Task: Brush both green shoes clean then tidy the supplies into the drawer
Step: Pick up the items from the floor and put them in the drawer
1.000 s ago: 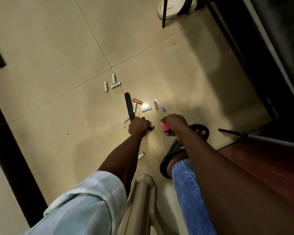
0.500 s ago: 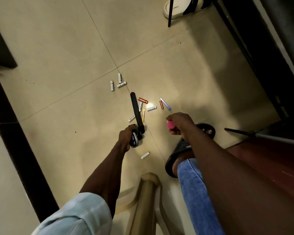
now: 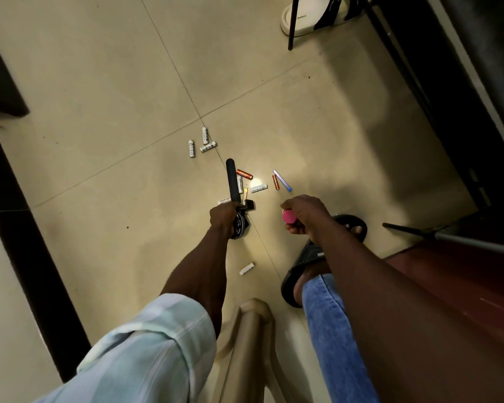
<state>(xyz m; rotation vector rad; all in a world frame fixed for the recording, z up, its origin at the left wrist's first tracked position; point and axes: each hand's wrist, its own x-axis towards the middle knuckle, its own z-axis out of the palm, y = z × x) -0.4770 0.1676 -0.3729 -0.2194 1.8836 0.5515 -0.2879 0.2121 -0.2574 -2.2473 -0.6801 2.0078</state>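
My left hand (image 3: 223,216) has its fingers curled tight round a black long-handled tool (image 3: 232,184), its stem pointing away past the knuckles; whether it is the brush I cannot tell. Just beyond those fingers small batteries (image 3: 204,142) lie scattered on the tiled floor (image 3: 99,82). My right hand (image 3: 306,212) pinches a pink-ended object (image 3: 288,216) at its fingertips. No green shoe or drawer is in view, so I judge I should keep both grips firm and find the shoes before brushing.

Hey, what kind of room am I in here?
Probably a room at home: a tiled floor, a white slipper under furniture legs, and a plastic chair at your knees. Batteries lie scattered about.
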